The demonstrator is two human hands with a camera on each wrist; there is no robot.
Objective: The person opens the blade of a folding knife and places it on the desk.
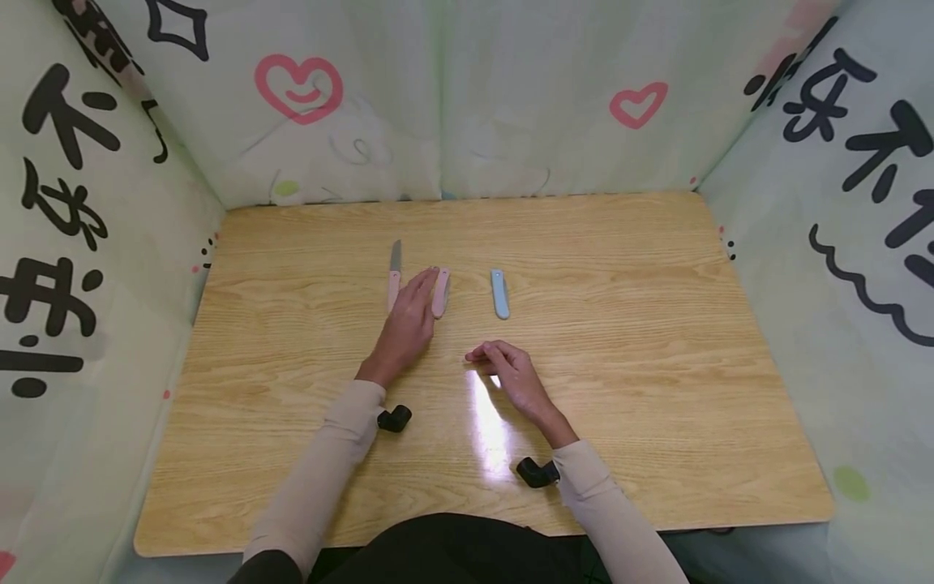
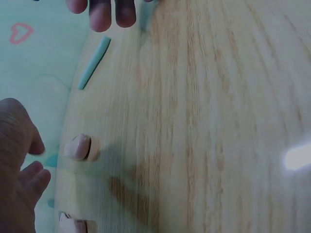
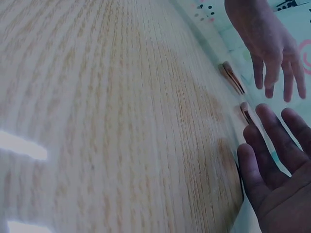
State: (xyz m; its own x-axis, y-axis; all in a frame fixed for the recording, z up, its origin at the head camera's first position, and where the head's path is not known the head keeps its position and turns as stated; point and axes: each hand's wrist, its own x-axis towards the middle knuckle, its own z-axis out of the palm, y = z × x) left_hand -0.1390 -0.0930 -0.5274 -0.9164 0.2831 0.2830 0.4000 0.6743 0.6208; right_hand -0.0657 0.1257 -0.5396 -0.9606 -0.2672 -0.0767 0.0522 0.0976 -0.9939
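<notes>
Three folding knives lie in a row on the wooden table (image 1: pixel 613 341). The leftmost, a pink-handled knife (image 1: pixel 394 282), has its grey blade (image 1: pixel 396 255) swung out. Beside it is a pink folded knife (image 1: pixel 441 295), and further right a light blue folded knife (image 1: pixel 499 294). My left hand (image 1: pixel 409 324) hovers by the two pink knives, its fingers loosely extended and holding nothing. In the right wrist view that left hand (image 3: pixel 272 51) hangs above them, fingers pointing down. Nearer my body, my right hand (image 1: pixel 511 375) is relaxed and holds nothing; its fingers (image 3: pixel 279 141) are spread.
Printed curtains (image 1: pixel 438 97) enclose the table at the back and both sides. A black wrist camera (image 1: pixel 394 418) sits at the left sleeve, another black camera (image 1: pixel 536 472) at the right sleeve. Bright light reflects off the tabletop below the right hand.
</notes>
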